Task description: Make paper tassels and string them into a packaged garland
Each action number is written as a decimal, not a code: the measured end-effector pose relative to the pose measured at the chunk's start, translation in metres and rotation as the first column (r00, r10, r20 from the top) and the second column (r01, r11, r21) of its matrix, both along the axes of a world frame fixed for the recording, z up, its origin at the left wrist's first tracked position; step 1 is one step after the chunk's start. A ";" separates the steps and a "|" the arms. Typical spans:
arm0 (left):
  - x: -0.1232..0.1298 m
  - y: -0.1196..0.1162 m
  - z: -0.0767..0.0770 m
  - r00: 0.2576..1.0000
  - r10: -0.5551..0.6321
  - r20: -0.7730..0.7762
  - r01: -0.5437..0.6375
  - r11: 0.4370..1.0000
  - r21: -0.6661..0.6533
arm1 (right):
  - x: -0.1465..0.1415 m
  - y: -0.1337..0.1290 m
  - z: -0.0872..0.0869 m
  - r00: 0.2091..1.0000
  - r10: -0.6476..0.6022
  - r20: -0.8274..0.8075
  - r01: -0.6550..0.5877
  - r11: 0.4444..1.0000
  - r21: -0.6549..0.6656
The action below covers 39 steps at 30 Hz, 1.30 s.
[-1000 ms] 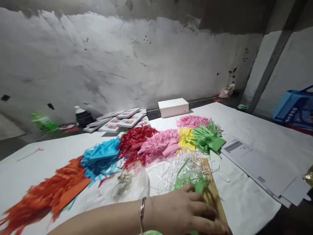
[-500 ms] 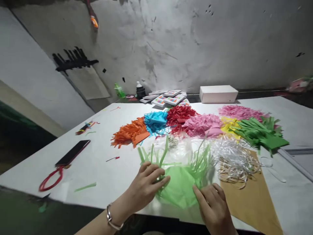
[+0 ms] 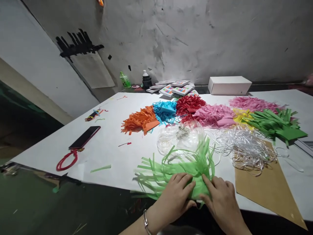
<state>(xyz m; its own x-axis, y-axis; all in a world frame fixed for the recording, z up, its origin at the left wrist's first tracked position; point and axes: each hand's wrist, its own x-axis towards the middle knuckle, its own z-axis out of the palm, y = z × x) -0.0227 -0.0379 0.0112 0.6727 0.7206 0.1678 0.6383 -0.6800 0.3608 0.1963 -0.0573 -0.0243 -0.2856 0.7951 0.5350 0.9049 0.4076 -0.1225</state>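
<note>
A sheet of light green tissue paper, cut into strips along its ends, lies at the table's front edge, with the strips spread to the left and upward. My left hand rests on it with bent fingers, gripping the uncut middle, thumb toward the near edge. Close on its right, my right hand pinches the same paper between thumb and forefinger. Just beyond lies a clear plastic bag with small metallic-looking bits in it. A tangle of silvery-white string sits to the right on a brown paper sheet.
Fringed paper bundles run across the table: orange, blue, red, pink, yellow and dark green. A phone with a red strap lies left. Behind are stacked cards and a white box.
Both hands have come closer together on the green paper. Its left strips, upright before, now lie spread out to the left. The view has shifted, so the table things appear farther right.
</note>
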 end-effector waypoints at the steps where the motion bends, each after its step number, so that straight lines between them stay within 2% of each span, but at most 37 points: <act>1: -0.001 0.001 -0.004 1.000 0.002 0.009 -0.002 1.000 -0.006 | 0.008 0.001 -0.002 0.995 -0.088 0.049 0.088 0.996 0.006; 4: -0.008 0.001 -0.008 0.998 -0.009 0.068 0.011 0.999 -0.036 | 0.033 -0.001 -0.003 0.933 -0.343 0.105 0.339 0.939 0.055; 6: -0.011 0.001 -0.006 0.993 -0.014 0.120 0.020 0.999 -0.049 | 0.040 -0.006 0.005 0.905 -0.423 0.049 0.413 0.900 0.135; 7: -0.012 0.001 -0.005 0.990 -0.015 0.142 0.023 0.998 -0.055 | 0.040 -0.008 0.010 0.923 -0.385 0.004 0.379 0.908 0.178; 8: -0.012 0.002 -0.004 0.986 -0.015 0.163 0.025 0.998 -0.061 | 0.036 -0.010 0.015 0.958 -0.283 -0.035 0.284 0.937 0.204; 10: -0.012 0.004 -0.003 0.980 -0.014 0.196 0.030 0.997 -0.075 | 0.023 -0.011 0.025 0.998 0.042 -0.051 -0.031 0.980 0.198; 12: -0.014 0.005 -0.003 0.975 -0.023 0.220 0.043 0.995 -0.090 | 0.010 -0.007 0.029 0.950 0.311 -0.020 -0.306 0.942 0.138; 13: -0.015 0.005 -0.003 0.972 -0.030 0.231 0.055 0.994 -0.098 | 0.005 -0.004 0.029 0.925 0.379 -0.011 -0.376 0.920 0.109; 15: -0.019 0.004 -0.003 0.966 -0.040 0.254 0.074 0.989 -0.124 | 0.002 0.001 0.027 0.906 0.423 -0.027 -0.420 0.904 0.077; 19: -0.024 0.002 -0.004 0.953 -0.036 0.302 0.079 0.988 -0.131 | 0.001 0.008 0.025 0.903 0.422 -0.083 -0.424 0.906 -0.006; 22: -0.025 0.002 -0.006 0.950 -0.057 0.307 0.088 0.992 -0.089 | -0.009 0.013 0.021 0.908 0.417 0.044 -0.414 0.908 -0.065; 24: -0.026 0.002 -0.010 0.954 -0.066 0.291 0.092 0.993 -0.076 | -0.016 0.020 0.012 0.934 0.327 0.141 -0.321 0.945 -0.060; 26: -0.027 0.002 -0.013 0.957 -0.077 0.281 0.100 0.993 -0.068 | -0.013 0.029 0.001 0.980 0.113 0.166 -0.114 0.993 -0.003; 27: -0.028 0.002 -0.015 0.957 -0.079 0.279 0.102 0.993 -0.066 | -0.007 0.033 -0.005 0.987 -0.018 0.158 0.014 1.000 0.028; 30: -0.030 0.003 -0.018 0.950 -0.075 0.303 0.099 0.993 -0.063 | 0.028 0.038 -0.010 0.931 -0.335 0.145 0.331 0.942 0.052; 32: -0.030 0.005 -0.017 0.943 -0.069 0.326 0.097 0.993 -0.070 | 0.049 0.032 0.000 0.885 -0.455 0.096 0.450 0.890 0.067; 33: -0.030 0.005 -0.015 0.940 -0.071 0.333 0.101 0.992 -0.075 | 0.055 0.027 0.007 0.881 -0.471 0.046 0.465 0.880 0.102; 34: -0.029 0.006 -0.014 0.939 -0.070 0.336 0.103 0.991 -0.080 | 0.056 0.022 0.016 0.902 -0.431 -0.010 0.428 0.894 0.134; 35: -0.029 0.007 -0.013 0.939 -0.070 0.337 0.105 0.991 -0.084 | 0.052 0.017 0.024 0.944 -0.326 -0.059 0.331 0.930 0.158; 37: -0.029 0.007 -0.012 0.942 -0.069 0.329 0.104 0.991 -0.090 | 0.035 0.009 0.038 0.995 0.031 -0.092 -0.017 0.989 0.150; 39: -0.030 0.007 -0.012 0.949 -0.063 0.309 0.098 0.990 -0.102 | 0.012 0.007 0.044 0.931 0.362 -0.052 -0.358 0.931 0.067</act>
